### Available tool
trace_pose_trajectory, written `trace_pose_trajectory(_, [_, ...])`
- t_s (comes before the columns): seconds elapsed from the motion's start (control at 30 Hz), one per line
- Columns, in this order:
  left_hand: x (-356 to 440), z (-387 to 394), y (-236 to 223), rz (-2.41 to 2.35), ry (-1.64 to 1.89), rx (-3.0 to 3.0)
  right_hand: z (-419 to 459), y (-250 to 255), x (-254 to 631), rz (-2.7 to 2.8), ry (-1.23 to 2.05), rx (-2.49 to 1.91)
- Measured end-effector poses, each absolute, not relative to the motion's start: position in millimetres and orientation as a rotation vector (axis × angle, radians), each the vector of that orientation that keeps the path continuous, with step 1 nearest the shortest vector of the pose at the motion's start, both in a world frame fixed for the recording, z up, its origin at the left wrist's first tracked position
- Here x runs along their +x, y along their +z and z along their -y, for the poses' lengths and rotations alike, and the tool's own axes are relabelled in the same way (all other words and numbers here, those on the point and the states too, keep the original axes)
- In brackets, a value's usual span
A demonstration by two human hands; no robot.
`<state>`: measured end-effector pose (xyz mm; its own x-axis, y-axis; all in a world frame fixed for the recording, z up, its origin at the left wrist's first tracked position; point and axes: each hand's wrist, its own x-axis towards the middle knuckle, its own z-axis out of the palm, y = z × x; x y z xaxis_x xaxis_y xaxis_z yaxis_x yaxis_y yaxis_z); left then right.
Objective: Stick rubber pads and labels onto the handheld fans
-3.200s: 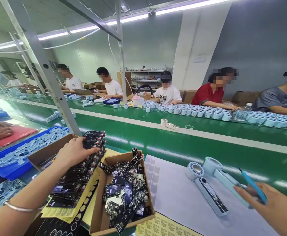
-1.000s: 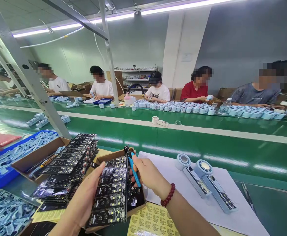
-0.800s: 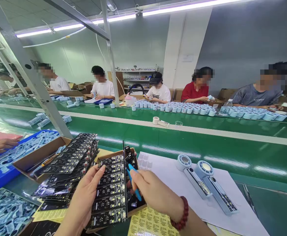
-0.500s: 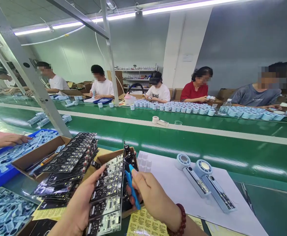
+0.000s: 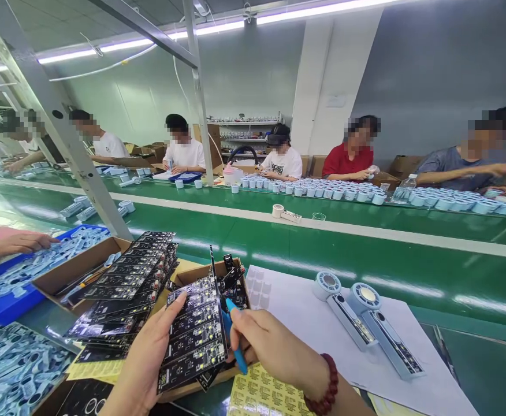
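My left hand (image 5: pixel 147 352) grips a black circuit board panel (image 5: pixel 196 332) by its left edge, thumb on top. The panel is tilted and carries several rows of small components. My right hand (image 5: pixel 270 344) is closed around blue-handled pliers (image 5: pixel 238 353), whose dark jaws are at the panel's right edge, partly hidden. A thin dark strip (image 5: pixel 212 263) stands up along that edge. Beneath the hands sits a cardboard box (image 5: pixel 179 395) with loose black board pieces (image 5: pixel 232 277). Left of it leans a stack of board panels (image 5: pixel 127 271).
Sticker sheets (image 5: pixel 261 396) and white paper (image 5: pixel 291 306) bearing two light-blue handheld fans (image 5: pixel 391 341) lie to the right. Left are a tool box (image 5: pixel 45 284), a blue tray (image 5: pixel 2 312) and a co-worker's hand (image 5: pixel 28 241). A green conveyor (image 5: pixel 235 231) runs beyond; co-workers sit opposite.
The panel has tipped so its face shows more fully, with less glare. The pliers stay at its right edge. The whole view has shifted slightly.
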<state>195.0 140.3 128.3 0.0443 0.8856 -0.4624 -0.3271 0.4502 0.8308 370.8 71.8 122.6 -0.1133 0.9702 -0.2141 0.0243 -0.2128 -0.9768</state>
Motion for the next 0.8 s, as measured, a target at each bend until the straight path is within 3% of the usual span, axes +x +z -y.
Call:
trace_pose_trajectory(0.13, [201.6, -127.6, 135.5, -1.129, 0.98, 0.56, -60.4, 121.4, 362.9, 1.25, 1.273, -1.341])
trace_pose_trajectory(0.33, [217.5, -118.1, 143.8, -0.997, 0.86, 0.276, -72.1, 116.5, 346.6, 0.815, 1.642, -0.865])
trace_pose_trajectory(0.6, [209.2, -117.8, 150.2, -1.139, 1.041, 0.556, -83.7, 123.4, 363.7, 0.9, 1.496, -1.198])
trace_pose_trajectory(0.8, [205.8, -117.3, 137.0, -1.128, 1.239, 0.791, -56.5, 131.3, 371.2, 1.268, 1.405, -1.301])
